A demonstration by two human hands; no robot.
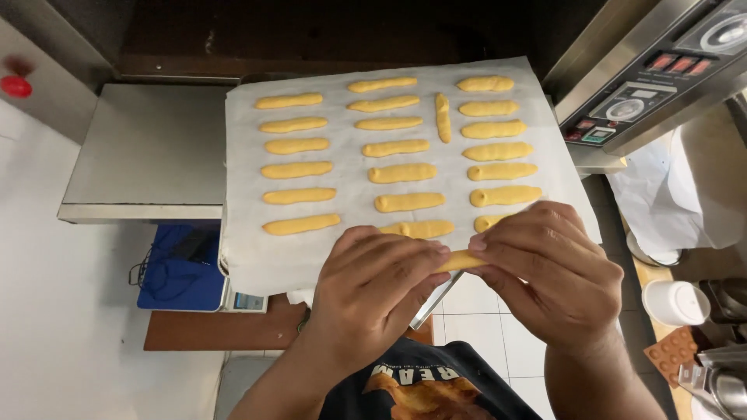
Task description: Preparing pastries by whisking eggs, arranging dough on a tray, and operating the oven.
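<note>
A short strip of orange dough is pinched between the two hands just over the near edge of the parchment-lined baking tray. The left hand is curled, its fingers pressed close together and closed on the strip's left end; the right hand is likewise bent, its fingertips pinched on the right end, so that only the middle of the strip is seen. On the tray, beyond the hands, rows of similar dough fingers are laid apart from one another, one of them turned lengthwise against the rest. The nearest pieces on the tray are partly hidden by the hands. Left of the tray a steel surface is seen, and below that a blue scale. Right of the tray an oven control panel is set, and nearer, a white cup.
</note>
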